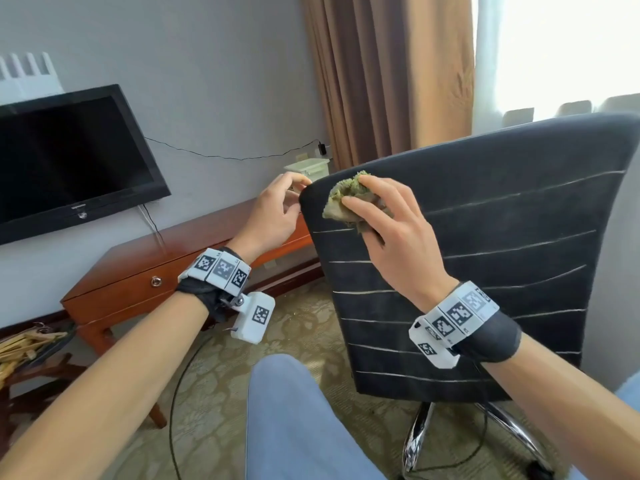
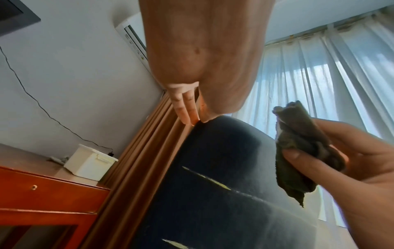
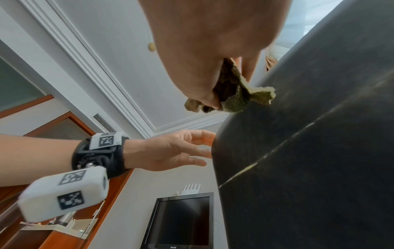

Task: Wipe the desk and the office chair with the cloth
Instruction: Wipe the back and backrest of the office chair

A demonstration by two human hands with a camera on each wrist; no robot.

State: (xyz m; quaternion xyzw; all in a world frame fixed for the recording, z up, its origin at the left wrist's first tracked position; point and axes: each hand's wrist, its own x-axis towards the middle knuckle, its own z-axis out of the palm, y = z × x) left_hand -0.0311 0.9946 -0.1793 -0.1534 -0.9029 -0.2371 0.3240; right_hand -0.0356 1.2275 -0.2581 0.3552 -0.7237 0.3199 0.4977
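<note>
The black office chair's backrest (image 1: 485,254) with pale seam lines faces me, tilted. My right hand (image 1: 367,202) grips a crumpled green cloth (image 1: 346,192) and holds it against the backrest's upper left corner. In the right wrist view the cloth (image 3: 236,99) is bunched in my fingers and touches the black backrest (image 3: 309,168). My left hand (image 1: 298,192) reaches to the same corner, its fingers relaxed and its fingertips (image 2: 190,118) on the backrest's edge (image 2: 213,185). The red-brown desk (image 1: 145,271) stands along the wall behind.
A dark TV (image 1: 69,157) hangs above the desk and a white box (image 1: 308,166) sits at the desk's far end. Brown curtains (image 1: 381,81) hang behind the chair. The chrome chair base (image 1: 419,441), a floor cable (image 1: 173,393) and my knee (image 1: 294,420) lie below.
</note>
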